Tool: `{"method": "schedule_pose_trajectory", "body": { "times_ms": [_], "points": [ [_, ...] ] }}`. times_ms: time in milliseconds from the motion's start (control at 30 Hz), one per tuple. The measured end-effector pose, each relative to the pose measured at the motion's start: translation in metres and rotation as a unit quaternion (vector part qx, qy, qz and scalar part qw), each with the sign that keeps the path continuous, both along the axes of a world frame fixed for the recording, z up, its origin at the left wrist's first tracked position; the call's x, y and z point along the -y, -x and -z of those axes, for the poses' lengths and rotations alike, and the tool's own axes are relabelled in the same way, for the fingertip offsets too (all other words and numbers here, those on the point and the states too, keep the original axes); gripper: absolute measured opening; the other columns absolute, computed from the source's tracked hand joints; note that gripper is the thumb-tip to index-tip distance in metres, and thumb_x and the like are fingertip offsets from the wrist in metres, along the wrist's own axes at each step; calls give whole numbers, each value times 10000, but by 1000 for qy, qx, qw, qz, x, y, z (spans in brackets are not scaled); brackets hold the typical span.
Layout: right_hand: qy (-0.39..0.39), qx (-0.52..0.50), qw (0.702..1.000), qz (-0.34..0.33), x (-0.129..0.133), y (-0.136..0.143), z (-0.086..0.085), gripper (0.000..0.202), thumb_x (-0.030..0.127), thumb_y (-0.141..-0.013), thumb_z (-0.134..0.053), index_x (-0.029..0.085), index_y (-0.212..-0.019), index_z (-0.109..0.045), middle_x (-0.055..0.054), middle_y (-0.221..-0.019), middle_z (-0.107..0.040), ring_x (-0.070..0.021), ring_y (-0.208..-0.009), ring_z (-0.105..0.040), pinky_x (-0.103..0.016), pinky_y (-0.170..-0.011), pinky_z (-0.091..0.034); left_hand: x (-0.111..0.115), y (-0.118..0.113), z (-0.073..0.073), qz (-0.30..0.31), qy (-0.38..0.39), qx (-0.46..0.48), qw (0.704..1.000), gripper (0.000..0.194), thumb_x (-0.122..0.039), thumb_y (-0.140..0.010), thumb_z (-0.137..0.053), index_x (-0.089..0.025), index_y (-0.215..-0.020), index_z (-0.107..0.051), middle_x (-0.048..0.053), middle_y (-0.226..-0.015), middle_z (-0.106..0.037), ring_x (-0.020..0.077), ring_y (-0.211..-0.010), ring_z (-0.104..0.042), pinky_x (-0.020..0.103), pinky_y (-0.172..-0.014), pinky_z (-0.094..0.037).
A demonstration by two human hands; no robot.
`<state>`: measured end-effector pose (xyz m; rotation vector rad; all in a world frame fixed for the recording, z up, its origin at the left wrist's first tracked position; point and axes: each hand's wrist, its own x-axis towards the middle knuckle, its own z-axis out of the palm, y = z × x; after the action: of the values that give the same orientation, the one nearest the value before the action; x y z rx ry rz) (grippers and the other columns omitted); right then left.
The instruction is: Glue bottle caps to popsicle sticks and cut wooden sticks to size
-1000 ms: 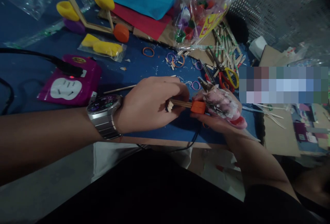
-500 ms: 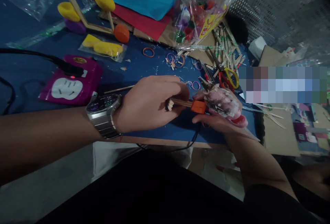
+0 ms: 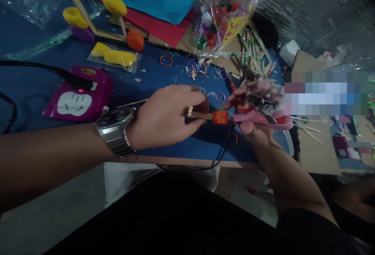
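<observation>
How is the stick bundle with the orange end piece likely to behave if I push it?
The stick bundle is probably stiff, since its sticks run straight. It looks light: slim enough for the left hand to hold between its fingers. The orange end piece, wider than the sticks, may make that end heavier.

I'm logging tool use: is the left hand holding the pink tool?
No, the right hand holds the pink tool, while the left hand grips thin wooden sticks.

Left of centre I wear 1 silver link watch (image 3: 116,130), dark-faced; my black sleeve (image 3: 304,229) shows lower right.
</observation>
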<state>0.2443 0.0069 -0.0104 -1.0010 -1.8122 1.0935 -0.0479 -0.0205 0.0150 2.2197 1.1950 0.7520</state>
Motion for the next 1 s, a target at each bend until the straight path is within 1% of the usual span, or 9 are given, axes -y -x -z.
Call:
{"method": "schedule_pose_trajectory", "body": {
  "times_ms": [33, 133, 200, 333, 500, 600, 700, 867, 1000],
  "points": [
    [-6, -36, 999, 16, 1, 3, 0, 725, 853, -713, -892, 328, -1171, -691, -79, -1249, -760, -302, -1006, -789, -488, -857, -689, -1, 0, 0, -5, -1, -10, 1000, 133, -363, -940, -681, -270, -970, -772, 18, -1007, -795, 250, -966, -744, 359, -804, -489],
    [23, -55, 998, 28, 3, 11, 2, 468, 743, -882, -819, 320, -1004, -663, -57, -1045, -750, -279, -924, -772, -472, -814, -657, -4, 0, 2, -10, -1, -35, 999, 120, -348, -922, -689, -278, -965, -775, 15, -977, -782, 257, -959, -730, 380, -839, -474],
    [22, -55, 997, 52, 3, 14, 2, 407, 703, -944, -769, 315, -964, -649, -52, -991, -717, -268, -892, -749, -470, -791, -638, -6, -1, 3, -10, -2, -55, 998, 121, -337, -912, -689, -280, -968, -780, 17, -966, -778, 267, -969, -727, 397, -868, -470],
    [10, -50, 994, 94, 3, 16, 1, 444, 747, -925, -758, 317, -997, -674, -50, -947, -672, -242, -808, -674, -440, -711, -598, -9, -2, 4, -27, 8, -103, 994, 139, -365, -892, -701, -286, -964, -789, 26, -949, -782, 314, -1008, -736, 445, -927, -481],
    [14, -20, 996, 89, 7, 16, -4, 407, 707, -965, -748, 304, -971, -687, -34, -887, -671, -228, -804, -675, -430, -769, -603, -11, -2, 5, -37, 22, -139, 989, 262, -352, -848, -715, -275, -1091, -777, 36, -983, -814, 340, -1004, -756, 466, -942, -497],
    [41, -10, 996, 82, 10, 16, -7, 418, 704, -948, -782, 300, -1015, -696, -17, -847, -684, -205, -777, -693, -362, -673, -578, -11, -2, 6, -38, 13, -154, 987, 324, -363, -866, -710, -275, -1174, -763, 32, -933, -805, 349, -1010, -760, 479, -973, -493],
    [81, -14, 993, 79, 12, 18, -10, 426, 678, -915, -835, 292, -1037, -701, 0, -842, -697, -178, -753, -699, -306, -618, -549, -11, -2, 6, -38, 3, -174, 984, 327, -368, -873, -693, -268, -1178, -753, 40, -922, -797, 356, -1014, -760, 482, -978, -493],
    [85, -25, 993, 73, 13, 24, -15, 452, 693, -883, -855, 280, -985, -703, 6, -837, -676, -172, -738, -684, -304, -605, -540, -11, -2, 7, -27, 3, -178, 984, 318, -326, -874, -660, -273, -1178, -741, 41, -997, -821, 346, -1047, -764, 478, -992, -496],
    [90, -14, 993, 76, 13, 26, -17, 490, 720, -860, -857, 268, -957, -692, -13, -906, -707, -168, -732, -675, -312, -606, -536, -11, -1, 10, -26, -3, -163, 986, 391, -341, -892, -665, -279, -1274, -716, 39, -1046, -830, 347, -1076, -762, 480, -1004, -499]
  ]
}}
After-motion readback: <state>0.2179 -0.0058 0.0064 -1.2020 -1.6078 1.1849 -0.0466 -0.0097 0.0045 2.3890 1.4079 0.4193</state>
